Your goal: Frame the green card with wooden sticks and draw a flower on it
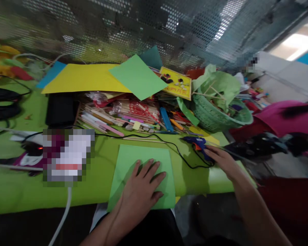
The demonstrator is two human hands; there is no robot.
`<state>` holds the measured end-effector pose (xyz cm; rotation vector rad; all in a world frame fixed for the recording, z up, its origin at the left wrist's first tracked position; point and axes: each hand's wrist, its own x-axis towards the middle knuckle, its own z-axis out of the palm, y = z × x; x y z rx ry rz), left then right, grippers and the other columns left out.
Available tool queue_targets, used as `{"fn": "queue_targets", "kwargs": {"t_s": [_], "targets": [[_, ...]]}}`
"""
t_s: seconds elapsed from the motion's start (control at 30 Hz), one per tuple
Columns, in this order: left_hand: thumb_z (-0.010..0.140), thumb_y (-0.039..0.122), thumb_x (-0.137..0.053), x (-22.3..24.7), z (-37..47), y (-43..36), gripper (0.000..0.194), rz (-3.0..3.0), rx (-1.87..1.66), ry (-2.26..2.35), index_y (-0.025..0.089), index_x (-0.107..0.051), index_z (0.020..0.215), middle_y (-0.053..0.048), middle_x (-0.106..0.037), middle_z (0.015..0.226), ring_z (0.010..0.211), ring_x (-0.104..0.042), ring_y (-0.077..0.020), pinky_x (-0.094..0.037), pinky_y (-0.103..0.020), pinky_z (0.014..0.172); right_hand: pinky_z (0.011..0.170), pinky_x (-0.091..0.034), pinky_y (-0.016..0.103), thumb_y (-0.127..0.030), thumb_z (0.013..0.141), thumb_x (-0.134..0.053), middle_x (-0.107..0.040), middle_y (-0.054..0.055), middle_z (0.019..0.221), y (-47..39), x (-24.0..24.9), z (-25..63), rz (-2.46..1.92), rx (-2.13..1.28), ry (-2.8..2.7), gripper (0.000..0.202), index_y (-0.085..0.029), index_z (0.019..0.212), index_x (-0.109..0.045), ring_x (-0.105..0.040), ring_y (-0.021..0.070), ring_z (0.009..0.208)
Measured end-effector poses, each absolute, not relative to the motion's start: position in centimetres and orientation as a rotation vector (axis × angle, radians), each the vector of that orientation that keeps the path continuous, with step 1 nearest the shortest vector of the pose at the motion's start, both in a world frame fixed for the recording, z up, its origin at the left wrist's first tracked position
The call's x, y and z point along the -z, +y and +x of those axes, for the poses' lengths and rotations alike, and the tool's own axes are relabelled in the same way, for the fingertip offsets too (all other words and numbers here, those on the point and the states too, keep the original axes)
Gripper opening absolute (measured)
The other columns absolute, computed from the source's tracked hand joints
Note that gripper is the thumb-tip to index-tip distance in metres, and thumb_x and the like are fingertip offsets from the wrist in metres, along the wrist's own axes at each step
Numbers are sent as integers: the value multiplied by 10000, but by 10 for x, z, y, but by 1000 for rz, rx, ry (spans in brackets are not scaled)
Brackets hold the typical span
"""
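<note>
A light green sheet (143, 152) lies at the table's front edge. My left hand (143, 188) rests on it, palm down with its fingers spread. To the right, my right hand (222, 160) is at the handle of a blue glue gun (195, 140) with an orange trigger, its fingers stretched toward it. Whether those fingers grip the handle is hard to make out. The gun lies on the table with its nozzle pointing left, and its black cord (179, 155) loops beside it.
Behind are pens and sticks (100, 118), a yellow sheet (84, 78), another green sheet (141, 77) and a green basket (215, 118). A blurred device (69, 153) with a white cable (64, 215) lies left. Pink fabric (292, 119) is at the right.
</note>
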<state>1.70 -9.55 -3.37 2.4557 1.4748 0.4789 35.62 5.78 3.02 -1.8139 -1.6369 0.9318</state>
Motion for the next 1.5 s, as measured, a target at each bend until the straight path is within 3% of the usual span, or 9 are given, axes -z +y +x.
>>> {"fn": "queue_targets", "kwargs": {"t_s": [0.1, 0.17, 0.27, 0.43, 0.67, 0.97, 1.23, 1.4, 1.5], "targets": [[998, 561, -554, 28, 17, -98, 546, 2413, -484, 1469, 353, -479, 1498, -21, -377, 1665, 1533, -336, -303, -291, -634, 1218, 791, -509, 435, -589, 826, -675, -763, 98, 1004, 48, -41, 360, -1904, -317, -2034, 420, -215, 990, -773, -695, 315, 902], [1009, 558, -535, 23, 17, -100, 537, 2379, -506, 1477, 356, -469, 1501, -19, -387, 1658, 1542, -320, -295, -270, -631, 1232, 745, -493, 421, -562, 895, -611, -758, 99, 1017, 42, -49, 349, -1858, -193, -2129, 383, -237, 1037, -757, -687, 289, 822], [1023, 547, -513, 15, 17, -100, 520, 2332, -558, 1442, 350, -465, 1502, -17, -423, 1633, 1549, -310, -273, -251, -605, 1256, 793, -501, 389, -496, 942, -599, -764, 82, 1089, 38, -58, 311, -1642, -250, -2261, 293, -264, 1041, -749, -705, 274, 911], [1063, 446, -465, 1, 14, -103, 408, 2235, -747, 1365, 289, -554, 1429, -24, -533, 1553, 1501, -404, -203, -274, -473, 1281, 836, -523, 377, -371, 970, -573, -775, 68, 997, 53, -51, 231, -1226, -314, -2512, 238, -233, 1000, -764, -719, 249, 920], [1035, 358, -542, -7, -15, -109, 347, 2182, -824, 1630, 272, -626, 1360, -42, -637, 1453, 1417, -521, -224, -334, -505, 1242, 756, -480, 331, -205, 957, -572, -741, 86, 953, 73, -25, 183, -1173, -23, -2831, 165, -195, 938, -735, -698, 245, 903], [1035, 310, -531, -2, -60, -93, 321, 2085, -854, 1909, 242, -659, 1321, -50, -691, 1378, 1281, -631, -236, -417, -488, 1163, 629, -383, 312, -178, 1007, -503, -705, 91, 934, 74, -20, 175, -1191, 352, -3024, 196, -171, 928, -682, -682, 224, 833], [1028, 245, -520, -20, -73, -61, 438, 2112, -826, 2071, 233, -536, 1465, -86, -609, 1476, 1314, -582, -280, -447, -472, 1071, 623, -384, 316, -252, 1033, -472, -693, 83, 897, 63, -32, 195, -1050, 375, -2903, 243, -181, 920, -674, -644, 207, 727], [1028, 257, -557, -25, -70, -55, 171, 2196, -787, 1962, 224, -719, 1072, -31, -779, 1072, 1030, -685, -246, -447, -406, 934, 696, -457, 343, -253, 1040, -448, -692, 89, 892, 49, -43, 204, -923, 245, -2793, 247, -189, 937, -664, -654, 226, 766], [1038, 272, -546, -26, -67, -57, 202, 2124, -870, 1915, 197, -697, 927, -25, -773, 936, 917, -692, -217, -444, -360, 873, 818, -507, 371, -307, 1033, -499, -704, 102, 996, 41, -50, 209, -949, 95, -2539, 181, -220, 980, -649, -666, 248, 912]]}}
